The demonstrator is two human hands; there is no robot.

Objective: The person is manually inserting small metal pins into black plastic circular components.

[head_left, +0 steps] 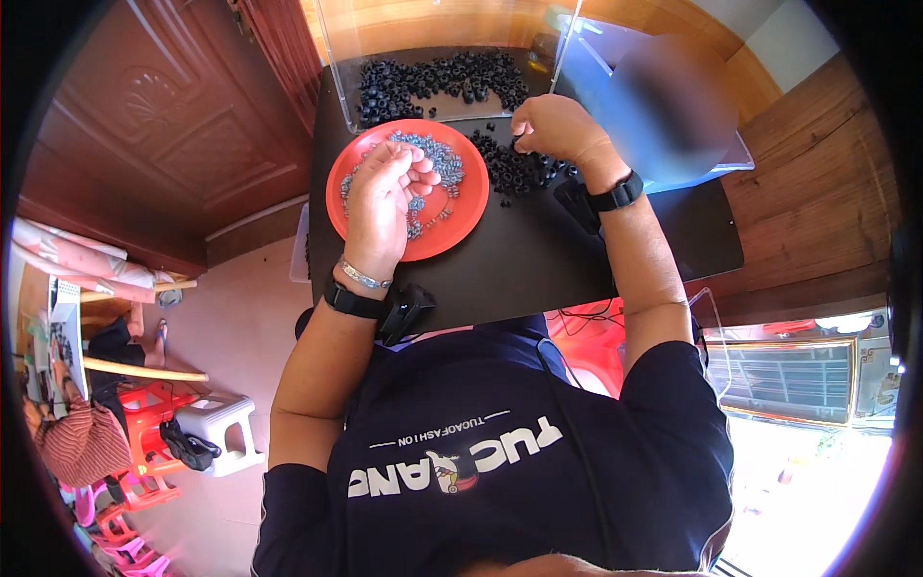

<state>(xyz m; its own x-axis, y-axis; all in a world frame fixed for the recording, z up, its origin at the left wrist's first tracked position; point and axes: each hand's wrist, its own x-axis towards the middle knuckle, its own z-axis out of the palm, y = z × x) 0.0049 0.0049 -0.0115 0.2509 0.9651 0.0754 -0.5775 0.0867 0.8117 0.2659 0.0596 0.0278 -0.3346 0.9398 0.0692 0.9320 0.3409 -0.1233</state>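
My left hand [385, 188] is above a round red plate [469, 207], its fingers curled in toward the thumb. Whatever lies in those fingers is too small to make out. Small silvery metal pieces [442, 159] are heaped on the plate, partly hidden by this hand. To the right, my right hand [562, 130] reaches over a loose pile of small black round parts [495, 159] on the dark table. Its thumb and index finger come close together at the pile's edge, and what they pinch cannot be told.
A clear open bin [351, 106] at the table's back holds many black parts. Right of it stands a blue-tinted clear container [716, 168], partly blurred. The dark table [500, 274] borders a wooden wall. Plastic stools [221, 428] and another person [91, 442] are at left.
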